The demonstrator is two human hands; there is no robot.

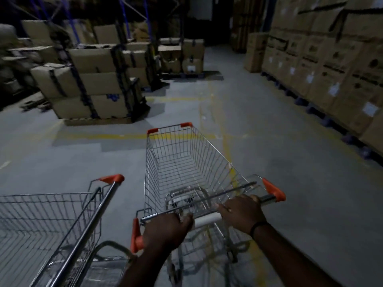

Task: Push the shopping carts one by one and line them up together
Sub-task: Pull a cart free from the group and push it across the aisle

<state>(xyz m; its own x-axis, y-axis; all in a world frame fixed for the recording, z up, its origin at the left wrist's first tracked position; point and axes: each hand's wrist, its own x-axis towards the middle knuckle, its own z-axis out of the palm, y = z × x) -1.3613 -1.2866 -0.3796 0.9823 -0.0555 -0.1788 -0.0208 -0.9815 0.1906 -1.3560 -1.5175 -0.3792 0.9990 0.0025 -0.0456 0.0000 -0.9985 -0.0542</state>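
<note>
Both hands — left hand (165, 229), right hand (241, 212) — are gripping the handle (207, 221) of the centre-frame cart (186, 168); next, probably steering it alongside the lower-left cart (47, 222).

Left: strapped cardboard boxes (91, 88) on a pallet (99, 121), blue rack uprights (132, 19) behind. Right: wall of printed cartons (331, 65). Underfoot: grey floor (269, 141), faded yellow lines (116, 136).

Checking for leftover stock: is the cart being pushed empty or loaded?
Empty: the cart basket holds nothing; bare wire and floor show through.
</note>
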